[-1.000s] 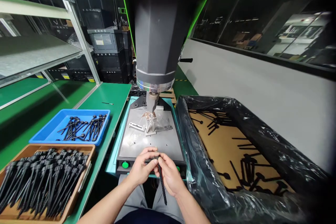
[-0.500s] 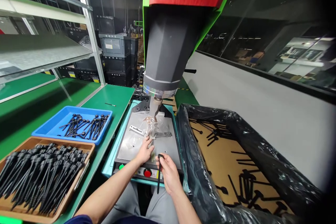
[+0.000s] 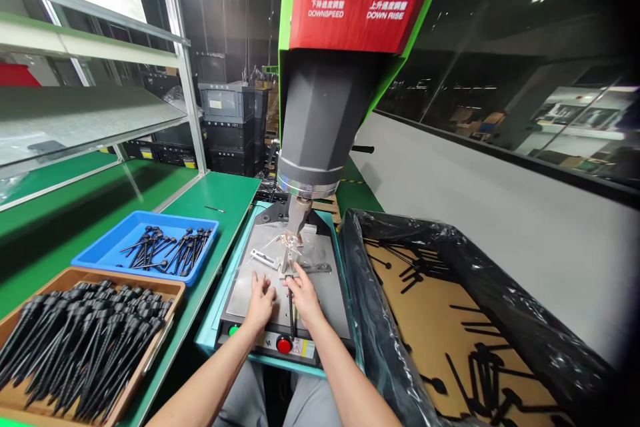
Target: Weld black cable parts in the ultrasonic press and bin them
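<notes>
Between the thumb and fingers of my right hand [image 3: 304, 295], a black ribbed cable tie [image 3: 291, 313] hangs toward me, its head end up at the small metal fixture [image 3: 289, 265]. That fixture sits on the grey machine plate [image 3: 240, 297], right below the welding horn [image 3: 299, 213]. To the left of the tie, my left hand [image 3: 261, 300] hovers over the plate with its fingers apart and nothing in them. Clear plastic film [image 3: 287, 240] covers part of the fixture area. Where the tie's head meets the fixture, my fingers partly hide it.
On the left stand a brown tray [image 3: 173, 293] heaped with black ties and a blue tray [image 3: 105, 240] with several more. A box lined with black plastic [image 3: 373, 320] holds scattered ties at right. A red button [image 3: 284, 345] and green button [image 3: 233, 330] face me.
My right hand has carried the tie forward and left to the fixture. My left hand has drawn back from the fixture toward the left. The camera view has tilted up slightly.
</notes>
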### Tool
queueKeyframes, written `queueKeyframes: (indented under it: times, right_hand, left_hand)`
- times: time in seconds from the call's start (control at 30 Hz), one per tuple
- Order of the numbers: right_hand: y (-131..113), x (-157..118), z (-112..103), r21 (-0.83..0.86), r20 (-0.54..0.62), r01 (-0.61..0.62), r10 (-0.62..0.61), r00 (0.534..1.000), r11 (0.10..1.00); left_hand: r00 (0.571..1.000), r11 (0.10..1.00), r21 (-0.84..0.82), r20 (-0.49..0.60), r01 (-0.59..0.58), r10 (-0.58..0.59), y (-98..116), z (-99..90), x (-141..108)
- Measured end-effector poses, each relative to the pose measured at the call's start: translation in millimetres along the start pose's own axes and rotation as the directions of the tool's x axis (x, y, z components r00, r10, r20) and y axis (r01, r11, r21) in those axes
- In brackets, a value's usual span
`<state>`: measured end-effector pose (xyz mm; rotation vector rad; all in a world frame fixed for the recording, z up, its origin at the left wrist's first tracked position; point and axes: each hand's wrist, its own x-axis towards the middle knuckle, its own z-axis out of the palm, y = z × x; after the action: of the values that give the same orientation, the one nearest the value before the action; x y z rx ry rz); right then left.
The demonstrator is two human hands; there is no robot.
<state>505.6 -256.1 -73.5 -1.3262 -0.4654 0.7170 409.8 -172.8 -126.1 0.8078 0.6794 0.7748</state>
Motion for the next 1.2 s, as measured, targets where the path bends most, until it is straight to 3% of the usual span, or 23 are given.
queueKeyframes:
  times: [0.17, 0.37, 0.67, 0.83, 0.97, 1.07, 1.2]
  right_hand:
    - [-0.5, 16.5, 5.2, -0.106, 0.016, 0.117, -0.116, 0.993, 0.988]
    - [6.1, 14.0, 2.3, -0.156, 0.023, 0.233, -0.232, 0.972, 0.960]
    - [-5.0, 25.6, -4.9, -0.228, -0.104, 0.313, -0.343, 0.934, 0.922]
    - [-8.6, 36.3, -3.0, -0.288, -0.123, 0.342, -0.389, 0.913, 0.894]
    - [-19.4, 38.0, -1.3, -0.333, -0.127, 0.385, -0.446, 0.886, 0.861]
    - [-29.1, 36.6, 0.4, -0.369, -0.143, 0.411, -0.487, 0.862, 0.834]
    - [-37.4, 37.6, 2.4, -0.380, -0.155, 0.443, -0.528, 0.835, 0.812]
  left_hand:
    - [0.997, 0.974, -0.223, -0.067, -0.047, 0.032, 21.0, -3.6, -11.4]
    - [0.968, 0.780, -0.618, -0.119, 0.103, -0.222, 42.0, -0.3, -2.0]
    - [0.974, 0.622, -0.773, -0.025, 0.124, -0.225, 63.5, 5.0, 1.0]
    - [0.955, 0.659, -0.692, 0.228, 0.296, -0.189, 54.0, 32.6, -13.2]
    - [0.941, 0.744, -0.617, 0.335, 0.256, -0.046, 59.5, 52.2, -18.2]
    - [0.954, 0.823, -0.542, 0.299, 0.171, -0.001, 68.9, 61.1, -16.5]
    - [0.992, 0.916, -0.394, 0.125, 0.079, -0.032, 80.3, 70.2, -10.6]
